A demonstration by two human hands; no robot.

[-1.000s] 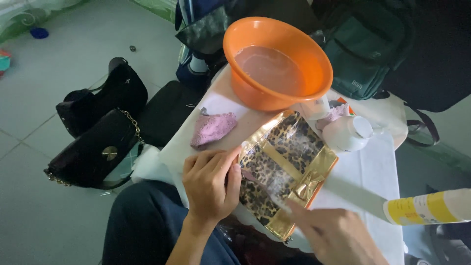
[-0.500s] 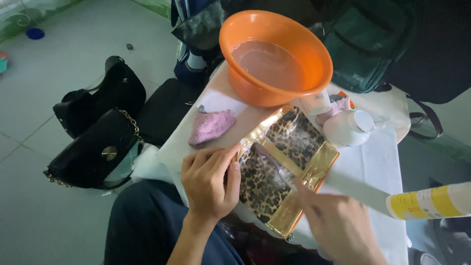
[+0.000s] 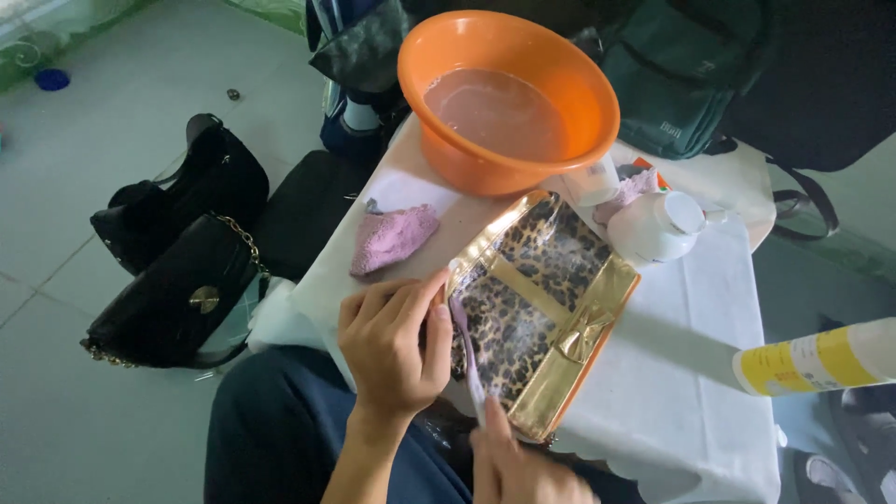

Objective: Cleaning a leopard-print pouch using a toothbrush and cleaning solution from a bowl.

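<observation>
Small table under a white cloth [image 3: 691, 373]. On it: orange basin [image 3: 509, 98] of water at the far end, pink rag [image 3: 390, 238] near the left edge, leopard-print gold-trimmed pouch [image 3: 537, 313] in the middle, white jar [image 3: 658, 227] tipped beside it. Grey tiled floor [image 3: 112, 103] carries two black handbags [image 3: 177, 243].

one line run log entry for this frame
left hand: steadying leopard-print pouch | right hand: brushing pouch with toothbrush | nearby: orange basin of water, pink cloth
</observation>
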